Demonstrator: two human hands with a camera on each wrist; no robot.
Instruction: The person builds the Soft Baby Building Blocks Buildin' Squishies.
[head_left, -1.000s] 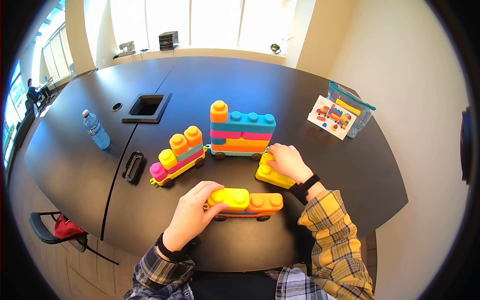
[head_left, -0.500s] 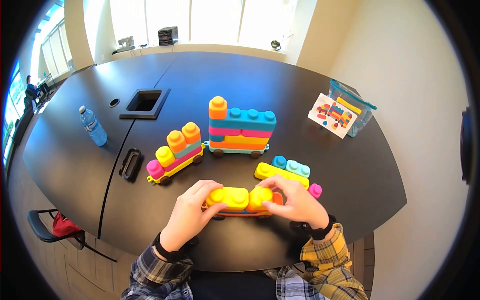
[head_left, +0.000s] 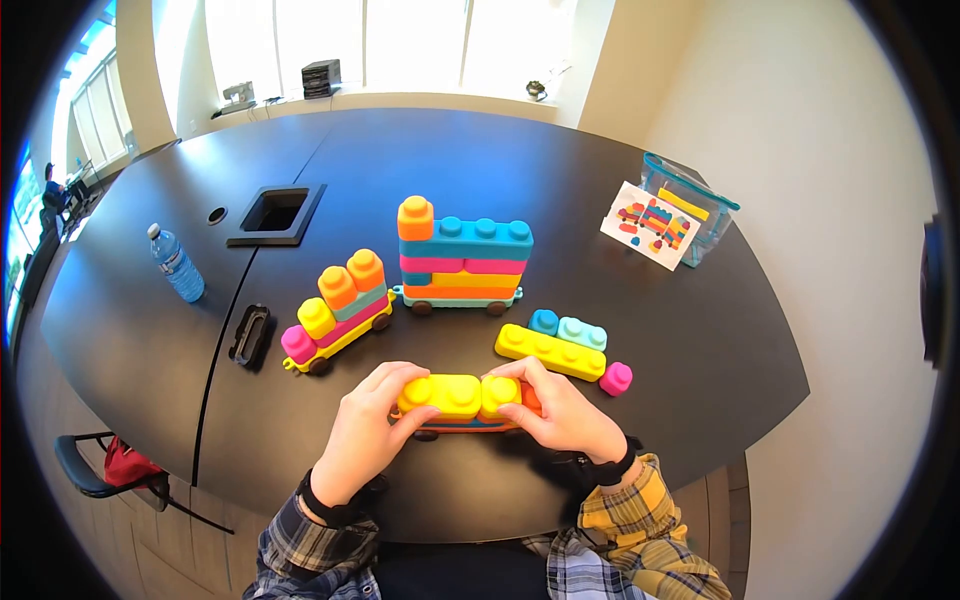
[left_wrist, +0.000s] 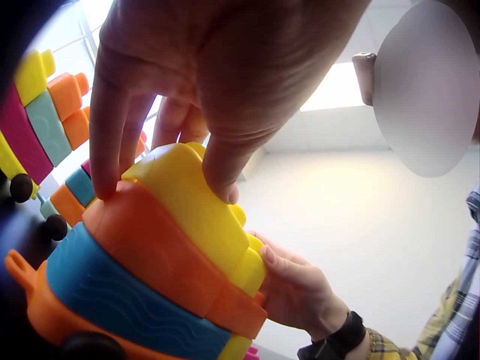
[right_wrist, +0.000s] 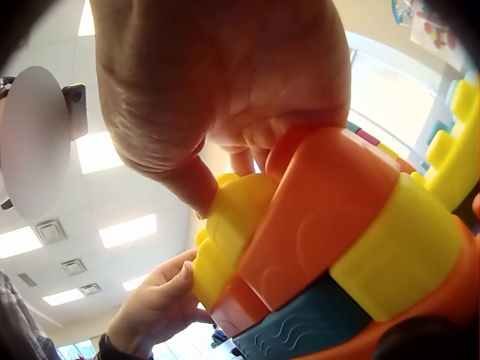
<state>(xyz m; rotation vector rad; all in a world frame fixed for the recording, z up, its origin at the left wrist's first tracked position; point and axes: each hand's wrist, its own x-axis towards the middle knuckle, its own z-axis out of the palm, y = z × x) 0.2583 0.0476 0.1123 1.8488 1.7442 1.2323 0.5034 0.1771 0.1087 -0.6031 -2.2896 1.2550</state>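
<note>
My left hand [head_left: 362, 428] grips a long yellow block [head_left: 447, 396] on top of the near wheeled car, thumb on the near side and fingers behind. Beside it my right hand [head_left: 567, 420] pinches a small yellow block [head_left: 499, 397], which sits against the long one. In the left wrist view, orange blocks [left_wrist: 154, 240] and a blue wavy block [left_wrist: 124, 300] lie under the yellow ones. The right wrist view shows an orange block [right_wrist: 322, 202] to one side of the small yellow block [right_wrist: 238, 214], partly under my palm.
Behind stand a stepped car [head_left: 345, 325] and a tall car [head_left: 465, 265], coupled. Loose at right are a long yellow block [head_left: 550, 352], blue and mint blocks [head_left: 582, 333] and a pink block [head_left: 616, 379]. A picture card [head_left: 650, 225], clear bag [head_left: 712, 232] and bottle [head_left: 177, 264] stand farther off.
My right hand has come from the loose blocks at the right to the near car, bringing the small yellow block onto it. My left hand has kept its grip on the long yellow block.
</note>
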